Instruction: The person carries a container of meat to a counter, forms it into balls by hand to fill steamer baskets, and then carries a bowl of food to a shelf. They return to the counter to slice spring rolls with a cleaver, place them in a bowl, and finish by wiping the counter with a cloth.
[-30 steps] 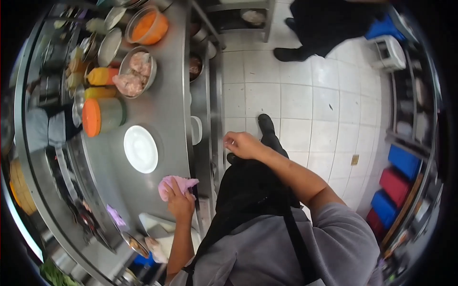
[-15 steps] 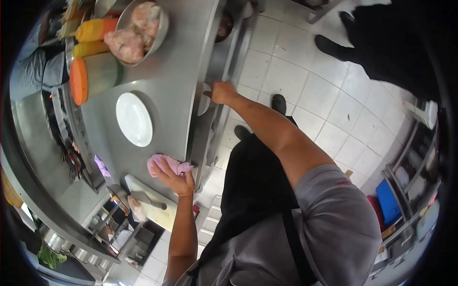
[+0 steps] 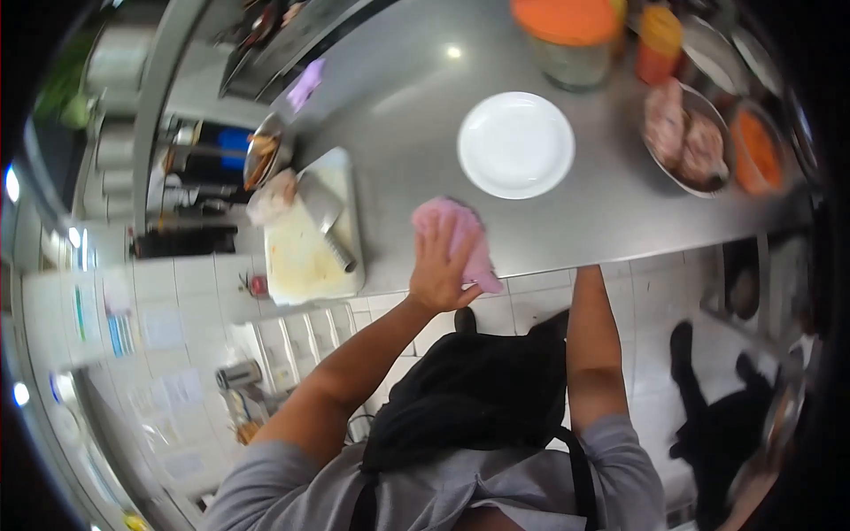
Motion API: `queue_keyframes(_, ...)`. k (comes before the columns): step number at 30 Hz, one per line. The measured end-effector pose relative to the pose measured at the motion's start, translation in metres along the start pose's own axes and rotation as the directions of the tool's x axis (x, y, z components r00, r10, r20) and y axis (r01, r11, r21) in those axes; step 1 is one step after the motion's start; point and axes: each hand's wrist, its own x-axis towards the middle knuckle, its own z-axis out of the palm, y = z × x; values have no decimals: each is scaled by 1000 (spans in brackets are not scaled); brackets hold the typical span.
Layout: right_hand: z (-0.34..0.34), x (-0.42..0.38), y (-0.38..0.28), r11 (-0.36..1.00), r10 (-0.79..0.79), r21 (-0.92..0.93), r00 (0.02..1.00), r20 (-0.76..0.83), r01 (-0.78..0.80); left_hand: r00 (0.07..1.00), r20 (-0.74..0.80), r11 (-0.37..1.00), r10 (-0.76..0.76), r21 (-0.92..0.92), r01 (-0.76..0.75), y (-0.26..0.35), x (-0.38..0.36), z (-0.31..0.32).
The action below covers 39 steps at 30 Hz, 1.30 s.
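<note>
My left hand (image 3: 436, 265) lies flat with fingers spread over a pink cloth (image 3: 478, 257) near the front edge of the steel counter (image 3: 398, 115). My right forearm (image 3: 591, 327) passes under that edge, which hides my right hand. A white plate (image 3: 516, 146) sits on the counter, behind and to the right of the cloth. To the left, a cleaver (image 3: 320, 205) rests on a white cutting board (image 3: 301, 252) beside a piece of pale raw meat (image 3: 273, 196).
A bowl of raw meat (image 3: 699, 146), an orange-lidded jar (image 3: 567, 44), a squeeze bottle (image 3: 658, 44) and a container of orange food (image 3: 755, 155) stand at right. A purple cloth (image 3: 306, 84) lies at back left. Another person (image 3: 726, 434) in dark clothes is at lower right.
The view has turned, so the counter now spans the top. My right hand, seen earlier at a whitish item under the counter, has gone out of sight. My left hand stays on the cloth.
</note>
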Motion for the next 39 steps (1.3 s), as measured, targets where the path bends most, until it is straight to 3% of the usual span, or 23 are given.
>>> queue_keyframes(4, -17, -13, 11, 977, -42, 204, 994, -104, 62, 998, 40, 998, -54, -16, 54, 5, 0, -13)
queue_keyframes(8, -58, -90, 37, 865, -25, 495, 991, -132, 88, 999, 26, 997, -20, -77, 22, -10, -3, -13)
queue_keyframes(9, -75, -119, 45, 845, -26, 529, 994, -107, 79, 1000, 11, 996, 25, -85, -24, -19, -4, -10)
queue_keyframes(10, -87, -137, 76, 867, -141, 462, 980, -137, 189, 1000, -14, 995, 12, -99, -14, -27, -1, -5)
queue_keyframes(11, -123, -178, 52, 809, -100, 582, 995, -1, 82, 993, -72, 994, -89, -76, 83, -41, 8, 0)
queue_keyframes(14, -175, -258, 21, 834, 59, 536, 987, 153, -132, 939, -128, 945, -318, -129, 302, -83, 53, 21)
queue_keyframes(16, -193, -295, -13, 847, 68, 509, 981, 180, -152, 923, -2, 824, -384, -451, 342, -97, 93, 13)
queue_keyframes(17, -189, -307, -31, 840, 89, 508, 972, 220, -192, 922, -22, 821, -386, -464, 333, -102, 97, -8)
queue_keyframes(19, -168, -317, -69, 868, 19, 487, 988, 154, -92, 937, 12, 685, -349, -679, 264, -101, 95, -66)
queue_keyframes(20, -155, -319, -91, 880, -48, 475, 993, 104, -7, 940, -1, 686, -342, -683, 249, -102, 84, -84)
queue_keyframes(22, -127, -317, -154, 842, -97, 539, 986, 133, 11, 932, -121, 632, -341, -763, 132, -111, 51, -117)
queue_keyframes(25, -81, -292, -209, 805, -165, 585, 984, 70, 93, 898, -226, 643, -378, -761, 80, -169, 6, -156)
queue_keyframes(27, -55, -266, -221, 788, -177, 607, 982, 64, 102, 840, -237, 562, -489, -821, 96, -220, -19, -179)
queue_keyframes(28, -48, -256, -231, 776, -184, 623, 980, 73, 99, 803, -307, 654, -511, -745, 131, -252, -27, -185)
queue_keyframes(29, -52, -261, -252, 829, -85, 560, 988, 127, 0, 766, -375, 732, -523, -658, 177, -286, -34, -186)
queue_keyframes(30, -56, -267, -263, 826, -87, 564, 989, 120, 4, 728, -411, 734, -549, -654, 184, -318, -41, -186)
queue_keyframes(31, -61, -271, -274, 968, -144, 194, 985, -100, 161, 687, -446, 734, -574, -652, 190, -345, -46, -189)
queue_keyframes(32, -66, -271, -285, 950, -274, -228, 921, -276, 214, 670, -458, 737, -584, -645, 202, -367, -53, -199)
queue_keyframes(33, -70, -268, -297, 949, -277, -229, 920, -279, 216, 653, -468, 739, -596, -638, 217, -386, -58, -206)
queue_keyframes(34, -73, -262, -311, 934, -357, -143, 884, -303, 328, 652, -469, 740, -596, -637, 217, -402, -61, -213)
queue_keyframes(36, -73, -245, -351, 894, -437, -59, 837, -330, 444, 602, -425, 712, -677, -587, 386, -425, -62, -230)
queue_keyframes(38, -58, -222, -416, 752, -649, -38, 729, -218, 659, 567, -440, 714, -696, -503, 486, -431, -57, -239)
queue_keyframes(39, -45, -209, -448, 709, -696, 11, 702, -152, 705, 642, -359, 736, -677, -344, 583, -440, -53, -240)
